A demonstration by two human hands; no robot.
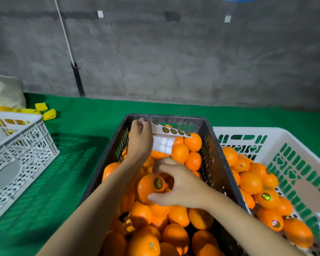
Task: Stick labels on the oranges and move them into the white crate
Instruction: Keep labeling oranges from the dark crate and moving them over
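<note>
Right hand (179,185) curls thumb and fingers round a round orange fruit (146,189) on top of the pile in the black slotted plastic crate (174,118). A round dark holographic label (157,183) is already on its upper face. Left hand (139,139) pinches the white backing strip of labels (172,130) up by the crate's far rim, a few labels left on it. My read of the step: lift the labelled fruit out and over to the white slotted plastic crate (257,129) just right of the black one, part full of labelled oranges (267,198). To do it well: grip clear of the label so fingers don't peel its edge, clear both crate walls, set it into a gap rather than dropping it, since the fruit bruises and rolls. Hold the strip off the pile so nothing sticks early.
</note>
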